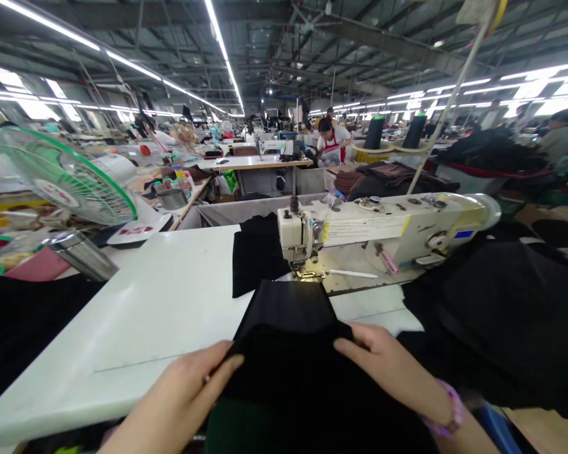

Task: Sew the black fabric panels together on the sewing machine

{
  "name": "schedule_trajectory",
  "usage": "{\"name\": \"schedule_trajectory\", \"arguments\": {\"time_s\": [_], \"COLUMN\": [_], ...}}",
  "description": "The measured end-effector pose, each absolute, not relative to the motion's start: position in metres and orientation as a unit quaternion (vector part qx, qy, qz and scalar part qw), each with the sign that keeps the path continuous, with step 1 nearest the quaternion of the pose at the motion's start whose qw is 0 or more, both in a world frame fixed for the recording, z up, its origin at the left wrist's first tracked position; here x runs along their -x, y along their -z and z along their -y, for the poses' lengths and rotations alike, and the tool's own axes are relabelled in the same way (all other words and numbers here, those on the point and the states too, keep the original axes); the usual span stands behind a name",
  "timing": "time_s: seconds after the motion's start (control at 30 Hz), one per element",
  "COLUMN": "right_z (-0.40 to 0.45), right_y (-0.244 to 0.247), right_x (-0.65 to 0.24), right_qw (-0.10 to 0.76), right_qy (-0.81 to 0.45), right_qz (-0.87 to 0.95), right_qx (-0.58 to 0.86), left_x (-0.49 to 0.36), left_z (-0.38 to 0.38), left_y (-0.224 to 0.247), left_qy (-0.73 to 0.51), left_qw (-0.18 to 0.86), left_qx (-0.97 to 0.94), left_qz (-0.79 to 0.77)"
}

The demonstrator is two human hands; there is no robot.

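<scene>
A piece of black fabric (288, 309) stretches between my two hands in front of the sewing machine (360, 227). My left hand (199, 378) pinches its left edge between thumb and fingers. On the opposite edge, my right hand (373, 353) grips the cloth the same way, with a purple band at the wrist. The fabric's far end reaches close to the machine's needle area (307, 272); whether it lies under the presser foot I cannot tell. Another black cloth piece (258, 255) lies on the white table left of the machine head.
The white tabletop (184, 277) extends to the left. A green-rimmed fan (66, 180) and a steel flask (80, 252) stand beyond it. Black fabric is heaped (511, 309) at the right. A white pen-like stick (353, 273) rests on the machine bed. A co-worker (332, 140) stands farther back.
</scene>
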State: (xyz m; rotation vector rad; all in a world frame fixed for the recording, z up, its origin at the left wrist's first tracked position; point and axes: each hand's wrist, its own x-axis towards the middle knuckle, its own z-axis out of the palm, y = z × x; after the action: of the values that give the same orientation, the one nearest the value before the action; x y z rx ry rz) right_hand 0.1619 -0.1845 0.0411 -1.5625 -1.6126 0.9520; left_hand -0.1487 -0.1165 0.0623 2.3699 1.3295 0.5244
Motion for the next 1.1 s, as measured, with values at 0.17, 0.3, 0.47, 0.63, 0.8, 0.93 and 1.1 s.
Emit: {"name": "schedule_trajectory", "arguments": {"time_s": [0.17,0.3,0.47,0.63,0.8,0.93,1.1], "right_z": [0.117,0.083,0.077,0.104,0.128,0.137,0.146], "right_y": [0.009,0.028,0.031,0.020,0.022,0.026,0.017], "right_x": [-0.146,-0.146,-0.149,-0.154,-0.159,-0.161,-0.159], "right_qw": [0.432,0.463,0.513,0.590,0.658,0.668,0.676], "right_qy": [-0.147,-0.125,-0.167,-0.293,-0.391,-0.388,-0.387], "right_qz": [0.564,0.528,0.499,0.445,0.311,0.288,0.266], "right_qx": [0.688,0.701,0.678,0.607,0.563,0.566,0.568], "left_x": [0.098,0.078,0.076,0.090,0.096,0.094,0.095], "left_z": [0.034,-0.003,-0.001,0.028,0.049,0.056,0.062], "left_y": [-0.040,-0.010,-0.005,-0.019,-0.035,-0.045,-0.053], "left_qy": [-0.161,-0.178,-0.222,-0.358,-0.515,-0.549,-0.556], "left_qw": [0.115,0.159,0.213,0.360,0.478,0.434,0.425], "left_qx": [-0.822,-0.810,-0.796,-0.712,-0.576,-0.569,-0.556], "left_qz": [-0.535,-0.535,-0.521,-0.484,-0.418,-0.432,-0.449]}}
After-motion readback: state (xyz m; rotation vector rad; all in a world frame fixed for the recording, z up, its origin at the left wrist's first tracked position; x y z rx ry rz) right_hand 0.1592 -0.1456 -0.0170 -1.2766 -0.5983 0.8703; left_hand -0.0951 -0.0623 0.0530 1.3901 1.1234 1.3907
